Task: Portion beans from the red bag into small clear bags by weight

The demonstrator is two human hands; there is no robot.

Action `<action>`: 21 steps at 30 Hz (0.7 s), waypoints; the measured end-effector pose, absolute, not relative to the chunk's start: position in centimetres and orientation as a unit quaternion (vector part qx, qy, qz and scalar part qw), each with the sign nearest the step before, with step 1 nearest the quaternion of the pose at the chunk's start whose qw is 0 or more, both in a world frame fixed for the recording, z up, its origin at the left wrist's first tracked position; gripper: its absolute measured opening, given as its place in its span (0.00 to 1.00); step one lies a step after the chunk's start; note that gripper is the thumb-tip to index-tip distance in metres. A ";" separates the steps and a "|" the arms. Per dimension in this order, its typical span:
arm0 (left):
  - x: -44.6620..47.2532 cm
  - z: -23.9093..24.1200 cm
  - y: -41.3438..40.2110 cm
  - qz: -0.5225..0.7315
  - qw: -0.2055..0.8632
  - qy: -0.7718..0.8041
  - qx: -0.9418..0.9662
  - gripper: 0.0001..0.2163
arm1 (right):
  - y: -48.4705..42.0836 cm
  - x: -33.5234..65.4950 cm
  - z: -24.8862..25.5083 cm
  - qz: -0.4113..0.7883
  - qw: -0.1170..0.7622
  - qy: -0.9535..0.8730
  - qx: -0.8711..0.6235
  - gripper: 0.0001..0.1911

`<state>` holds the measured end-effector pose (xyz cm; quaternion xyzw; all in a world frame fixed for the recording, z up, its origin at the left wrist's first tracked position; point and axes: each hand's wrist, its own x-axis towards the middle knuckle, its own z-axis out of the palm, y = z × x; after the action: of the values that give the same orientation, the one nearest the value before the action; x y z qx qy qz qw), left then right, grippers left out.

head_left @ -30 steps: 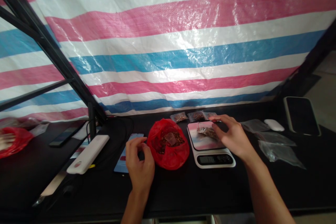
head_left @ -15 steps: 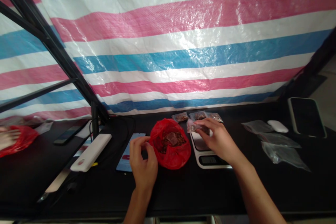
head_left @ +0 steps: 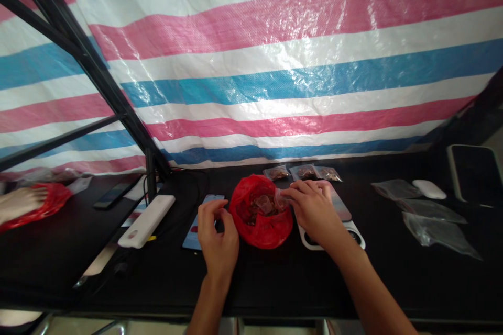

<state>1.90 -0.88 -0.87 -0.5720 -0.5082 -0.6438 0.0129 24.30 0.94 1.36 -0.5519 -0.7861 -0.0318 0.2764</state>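
Observation:
A red plastic bag [head_left: 261, 238] stands with its mouth rolled wide, holding small brown pieces and a small clear cup [head_left: 264, 203]. My right hand [head_left: 316, 212] pinches a small clear plastic bag [head_left: 281, 200] at the red bag's right rim; its contents are hard to make out. Under that hand lies a white kitchen scale [head_left: 341, 204], its display partly covered. My left hand [head_left: 218, 233] rests just left of the red bag, over a phone [head_left: 192, 236], with thumb and curled fingers apart and nothing in them.
Filled small bags [head_left: 306, 171] lie behind the scale. On the right are flat clear bags [head_left: 440, 230], a white mouse-like object [head_left: 429, 189] and a dark device [head_left: 475, 172]. A white power bank [head_left: 147, 221] lies left. Another person's hand [head_left: 25, 198] touches a red bag at far left.
My right hand has moved left with the small clear bag, from above the scale to the red bag's rim. The left hand keeps its place and pose. The view has shifted slightly.

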 end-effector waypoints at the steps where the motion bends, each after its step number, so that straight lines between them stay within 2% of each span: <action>1: 1.9 -0.9 -0.9 -0.644 0.012 -0.507 -0.573 0.07 | 0.9 24.3 1.4 -0.032 0.275 -0.787 -0.552 0.16; 11: 2.2 -0.9 -0.8 -0.641 0.010 -0.506 -0.578 0.06 | 1.9 29.5 1.0 0.045 0.379 -0.711 -0.591 0.11; 13: 2.3 -0.9 -0.9 -0.640 0.007 -0.508 -0.577 0.06 | 1.9 31.2 0.8 0.063 0.382 -0.701 -0.599 0.12; 17: 2.4 -0.8 -1.0 -0.639 0.006 -0.510 -0.576 0.05 | 1.4 33.2 1.3 0.062 0.403 -0.701 -0.585 0.21; 21: 2.5 -0.7 -1.0 -0.635 0.013 -0.507 -0.582 0.05 | 1.1 33.8 2.0 0.040 0.480 -0.674 -0.560 0.18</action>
<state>2.46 -0.99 -0.71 -0.5824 -0.5073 -0.6350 0.0135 33.80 1.09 2.04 -0.5599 -0.6743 0.0399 0.4798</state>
